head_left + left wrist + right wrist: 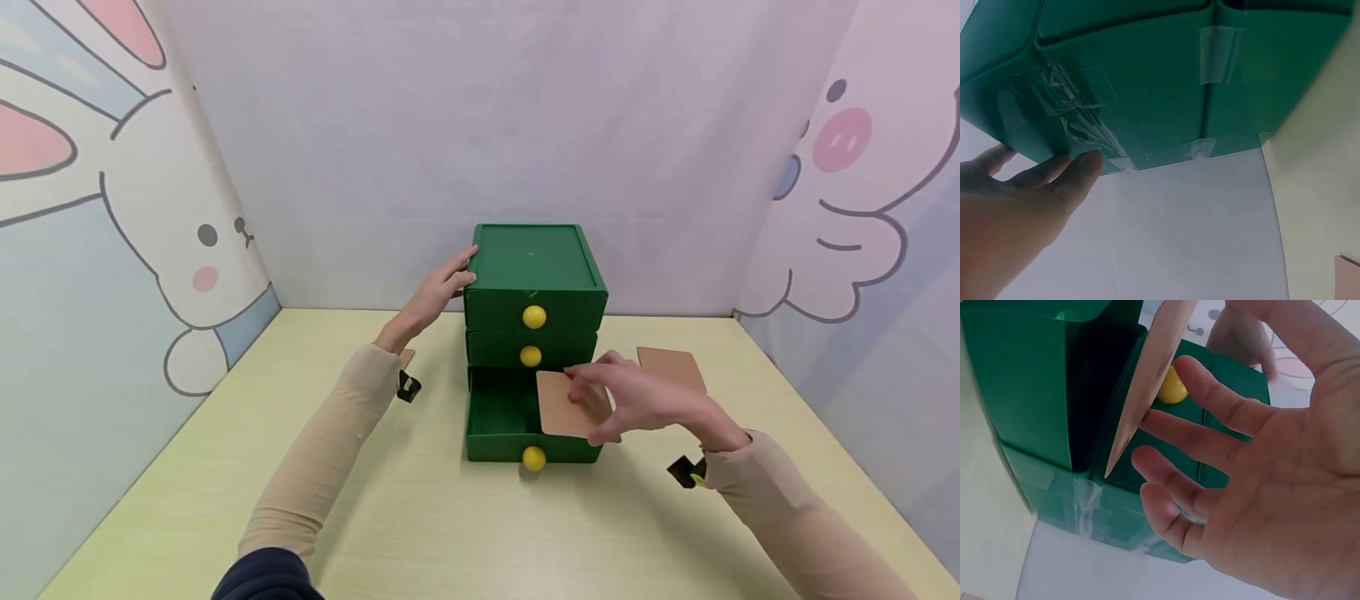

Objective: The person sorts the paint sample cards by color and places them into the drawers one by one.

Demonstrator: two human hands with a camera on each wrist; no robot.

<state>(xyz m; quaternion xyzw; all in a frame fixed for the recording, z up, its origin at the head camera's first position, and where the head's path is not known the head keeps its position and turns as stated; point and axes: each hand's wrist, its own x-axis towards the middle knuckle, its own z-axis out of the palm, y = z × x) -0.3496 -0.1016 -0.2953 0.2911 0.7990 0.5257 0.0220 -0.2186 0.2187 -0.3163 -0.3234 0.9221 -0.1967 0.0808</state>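
A green drawer cabinet (536,258) with round yellow knobs stands at the back of the table; its bottom drawer (495,446) is pulled out. My left hand (431,298) rests against the cabinet's left side near the top, fingers fairly straight. In the left wrist view, the fingertips (1088,161) meet the taped green wall. With thumb and fingers, my right hand (645,402) pinches a thin tan square board (558,408), tilted over the right part of the open drawer. The right wrist view shows the board edge-on beside the fingers.
A second tan board (671,368) lies on the table to the right of the cabinet. Part of another tan piece (407,357) shows beside my left wrist. The pale yellow table (420,533) meets printed walls on both sides and a plain back wall (360,167).
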